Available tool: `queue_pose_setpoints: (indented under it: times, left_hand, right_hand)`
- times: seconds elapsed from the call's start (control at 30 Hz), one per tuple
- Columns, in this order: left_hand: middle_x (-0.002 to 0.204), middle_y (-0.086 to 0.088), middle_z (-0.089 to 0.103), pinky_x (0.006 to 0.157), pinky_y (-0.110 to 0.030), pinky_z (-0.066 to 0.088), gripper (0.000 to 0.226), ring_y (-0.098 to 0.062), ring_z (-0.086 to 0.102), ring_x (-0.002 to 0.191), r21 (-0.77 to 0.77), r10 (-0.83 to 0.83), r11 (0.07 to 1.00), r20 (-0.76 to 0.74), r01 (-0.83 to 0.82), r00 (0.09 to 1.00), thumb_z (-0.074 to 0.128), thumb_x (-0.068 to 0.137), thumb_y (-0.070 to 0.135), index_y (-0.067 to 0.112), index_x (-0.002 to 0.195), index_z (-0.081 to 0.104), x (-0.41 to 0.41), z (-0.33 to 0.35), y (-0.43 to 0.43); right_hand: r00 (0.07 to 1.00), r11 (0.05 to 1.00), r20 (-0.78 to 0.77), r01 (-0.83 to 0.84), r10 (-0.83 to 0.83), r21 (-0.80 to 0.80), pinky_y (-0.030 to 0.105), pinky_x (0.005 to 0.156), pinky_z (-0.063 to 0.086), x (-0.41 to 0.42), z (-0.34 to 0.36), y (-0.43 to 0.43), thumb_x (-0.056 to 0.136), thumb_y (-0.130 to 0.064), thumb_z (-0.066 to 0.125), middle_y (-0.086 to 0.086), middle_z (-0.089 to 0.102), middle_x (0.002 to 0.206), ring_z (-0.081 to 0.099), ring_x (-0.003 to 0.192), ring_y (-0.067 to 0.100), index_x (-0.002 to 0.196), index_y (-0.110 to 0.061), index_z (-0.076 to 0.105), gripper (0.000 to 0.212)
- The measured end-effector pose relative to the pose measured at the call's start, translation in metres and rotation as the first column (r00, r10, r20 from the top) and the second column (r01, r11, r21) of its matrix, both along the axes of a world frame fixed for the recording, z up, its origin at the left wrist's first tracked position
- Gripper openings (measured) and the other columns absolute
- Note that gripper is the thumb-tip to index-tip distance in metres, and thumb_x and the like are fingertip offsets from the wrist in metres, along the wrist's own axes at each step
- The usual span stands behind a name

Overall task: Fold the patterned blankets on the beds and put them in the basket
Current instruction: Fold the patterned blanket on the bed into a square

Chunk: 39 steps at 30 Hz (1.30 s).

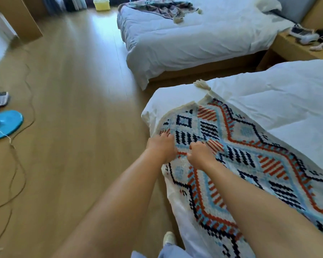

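On near bed [268, 101], 4 o'clock | patterned blanket [250, 155] spread flat | left hand [161, 146], right hand [199, 154] both clenched on its edge.

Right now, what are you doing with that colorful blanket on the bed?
A person is leaning over the near bed, and both hands, left hand and right hand, are gripping the edge of the patterned blanket that lies spread on it. It isn't folded yet. A second patterned blanket sits crumpled on the far bed, untouched. A yellow basket waits on the floor beyond that bed.
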<state>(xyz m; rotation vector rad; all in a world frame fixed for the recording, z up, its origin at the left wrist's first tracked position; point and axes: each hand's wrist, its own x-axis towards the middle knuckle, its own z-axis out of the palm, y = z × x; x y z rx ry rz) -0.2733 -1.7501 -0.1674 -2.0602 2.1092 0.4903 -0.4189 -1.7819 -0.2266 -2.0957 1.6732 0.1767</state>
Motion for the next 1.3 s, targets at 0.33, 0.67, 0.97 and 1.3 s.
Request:
queue_pose_setpoints:
  times: [0.33,0.67,0.97,1.3]
  left_hand:
    - [0.127,-0.009,0.049,0.092,-0.043,0.040,0.043,-0.028,0.046,0.115,-0.069,-0.286,0.954,0.098,0.293,0.953,0.037,0.095,0.039,0.014,0.129,0.042,0.104,-0.005,-0.218]
    - [0.127,-0.009,0.046,0.089,-0.040,0.037,0.039,-0.028,0.043,0.118,-0.050,-0.662,0.733,0.174,0.678,0.729,0.037,0.094,0.035,0.013,0.127,0.040,0.112,-0.016,-0.412]
    - [0.136,-0.006,0.040,0.096,-0.039,0.036,0.046,-0.027,0.039,0.124,0.038,-0.856,0.509,0.132,0.860,0.500,0.040,0.093,0.033,0.014,0.134,0.034,0.067,-0.037,-0.559]
    - [0.128,-0.005,0.046,0.090,-0.038,0.037,0.043,-0.026,0.044,0.118,0.115,-0.993,-0.030,0.114,0.993,-0.043,0.044,0.091,0.031,0.012,0.130,0.035,-0.006,-0.085,-0.670]
  right_hand:
    - [0.963,0.965,0.092,0.257,-0.252,-0.049,0.027,0.051,0.026,0.088,0.000,-0.177,0.092,-0.018,0.040,0.005,0.037,0.094,0.033,0.069,0.017,0.097,-0.014,0.042,0.007]
    - [0.764,0.767,0.080,0.642,-0.640,0.004,0.034,0.073,0.040,0.104,-0.010,-0.305,0.089,-0.011,0.035,0.014,0.050,0.118,0.049,0.100,0.028,0.111,-0.006,0.048,0.026]
    - [0.536,0.543,0.084,0.829,-0.840,0.136,0.036,0.087,0.039,0.081,-0.038,-0.411,0.089,-0.017,0.039,0.017,0.038,0.137,0.039,0.120,0.032,0.132,-0.005,0.034,0.045]
    - [-0.045,-0.038,0.047,0.989,-0.998,0.142,0.038,0.098,0.037,0.100,-0.061,-0.455,0.090,-0.023,0.044,0.014,0.040,0.136,0.038,0.125,0.030,0.133,-0.007,0.036,0.047]
